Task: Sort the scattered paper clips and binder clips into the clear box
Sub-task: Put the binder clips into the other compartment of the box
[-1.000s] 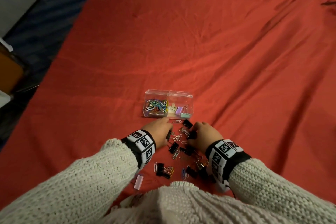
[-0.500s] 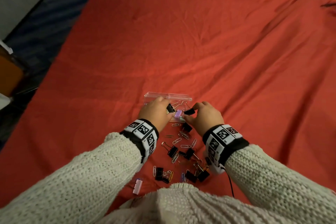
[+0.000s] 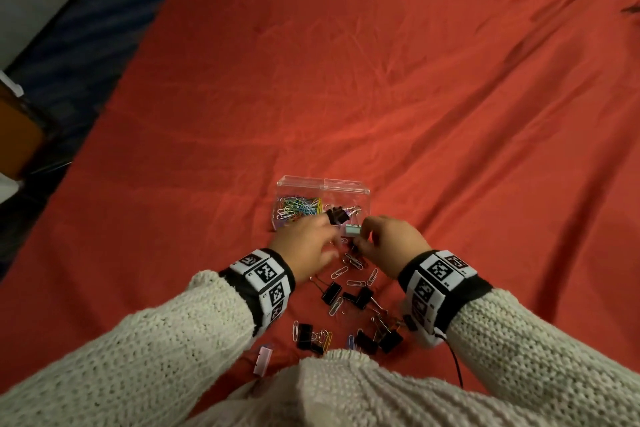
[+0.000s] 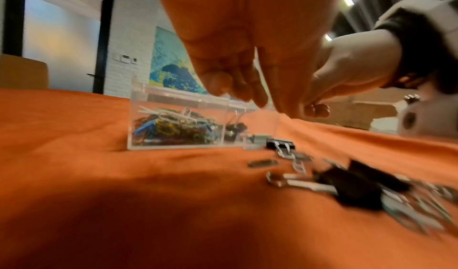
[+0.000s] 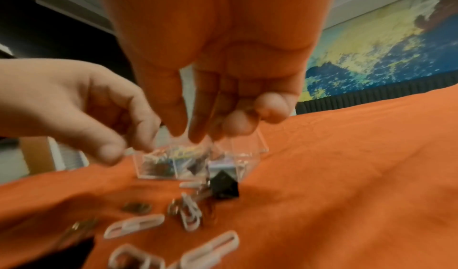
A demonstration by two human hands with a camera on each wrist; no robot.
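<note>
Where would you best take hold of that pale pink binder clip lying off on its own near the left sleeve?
Probably by the long sides of its folded body, coming straight down from above. The pale pink binder clip lies flat on the red cloth, apart from the black clips, with bare cloth beside it. Its wire handles are too blurred to judge.
</note>
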